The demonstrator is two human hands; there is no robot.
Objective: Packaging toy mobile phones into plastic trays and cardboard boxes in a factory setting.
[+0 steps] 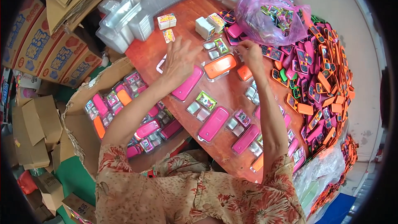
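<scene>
On the far left stand printed cartons [41, 45], and a stack of clear plastic trays [122, 18] sits at the corner of the red-brown desk [182, 25]. Below the trays is an open cardboard box [78, 120]. It already holds many packed toy phone sets [124, 108], pink and orange, so a good part of the packing looks done.

The left hand [179, 60] is spread flat, fingers loose, and rests on a pink phone tray [188, 84] on the desk. It grips nothing. Just beside it lies an orange phone tray [219, 67] with small parts above it.

The right hand [250, 54] is curled, and its fingers seem to pinch something small, but I cannot tell what it is. An orange piece [244, 73] lies close under it.

Nearer the person, about 5 more filled trays [213, 123] wait on the desk, not yet in the box.

On the right is a pink bag [273, 10] of toy phones and a very big loose pile [321, 79] of them. So there looks to be much more left to pack.
</scene>
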